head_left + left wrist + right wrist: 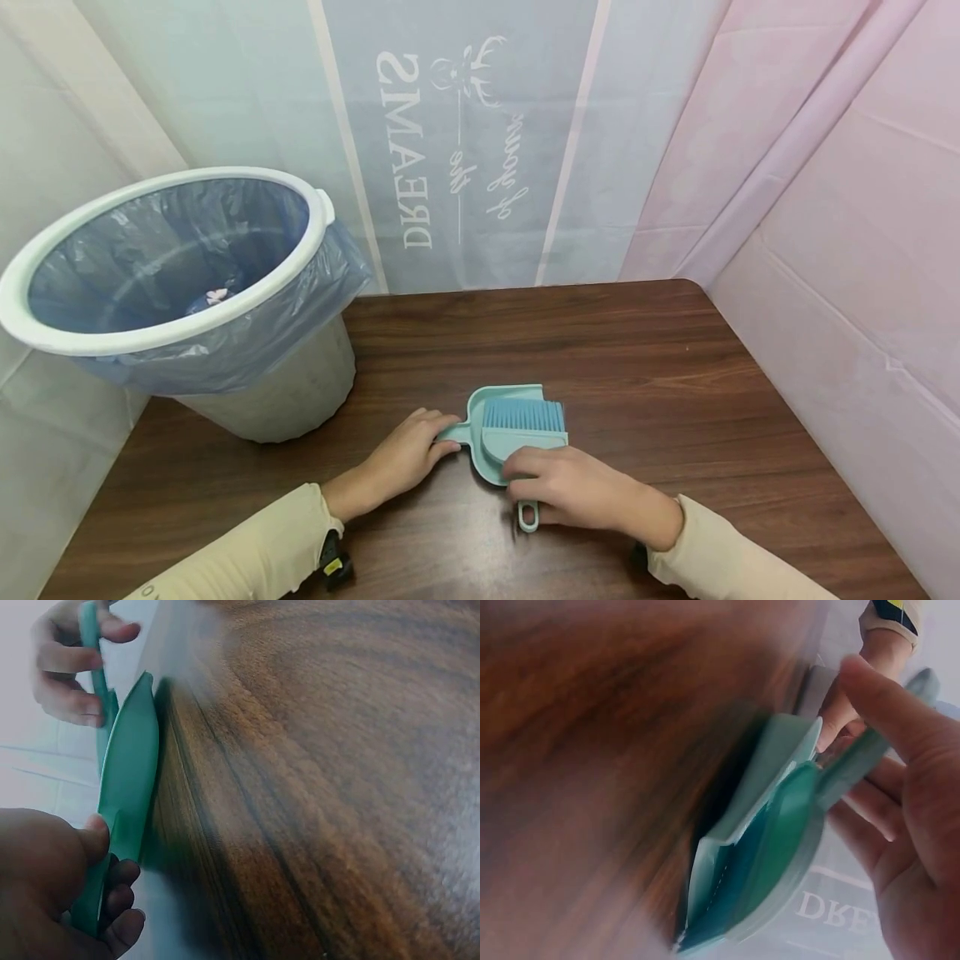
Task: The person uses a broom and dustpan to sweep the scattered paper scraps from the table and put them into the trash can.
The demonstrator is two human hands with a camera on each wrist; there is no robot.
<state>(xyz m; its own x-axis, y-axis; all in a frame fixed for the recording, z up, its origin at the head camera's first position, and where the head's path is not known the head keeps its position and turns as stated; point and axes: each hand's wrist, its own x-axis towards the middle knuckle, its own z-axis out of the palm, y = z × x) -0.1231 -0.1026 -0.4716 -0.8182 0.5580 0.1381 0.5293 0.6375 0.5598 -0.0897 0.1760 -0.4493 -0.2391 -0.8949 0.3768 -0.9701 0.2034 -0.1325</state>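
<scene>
A light teal dustpan [504,392] lies on the wooden table. My left hand [408,454] grips its short handle from the left; in the left wrist view the thumb is on one side of the dustpan [135,761] handle and the fingers curl round the other. A matching hand brush [517,442] rests in the pan, its blue bristles pointing toward the back. My right hand [577,493] holds the brush handle, whose looped end sticks out below the fingers. Seen from the right wrist, the brush [787,832] tilts over the pan, with the handle between thumb and fingers.
A large bin [318,387] with a white rim and a blue liner bag stands at the table's left, a small pinkish-white scrap inside it. Lettered fabric [480,258] hangs behind the brown table [637,350]. Pale cloth covers the right side.
</scene>
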